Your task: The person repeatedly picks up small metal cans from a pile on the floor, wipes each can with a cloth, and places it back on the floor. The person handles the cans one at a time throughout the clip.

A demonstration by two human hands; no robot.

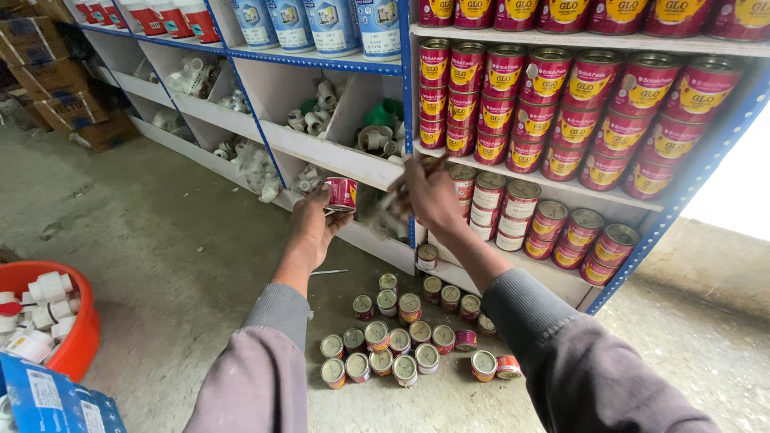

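Observation:
My left hand [311, 222] holds a small red paint can [342, 193] up in front of the shelving. My right hand [429, 195] is raised beside it, blurred, close to the blue upright of the shelf and the small red cans [489, 192] on the lower shelf; whether it holds anything is unclear. Both arms wear grey sleeves. On the concrete floor below my hands stands a cluster of several small cans [401, 337], most upright with gold lids, one or two on their side.
Larger red cans [561, 104] fill the upper right shelves. White pipe fittings [249, 160] lie in the left shelf bays, with white tubs [321, 24] above. An orange basin [76, 337] of white fittings sits at lower left. Cardboard boxes [56, 88] stand far left.

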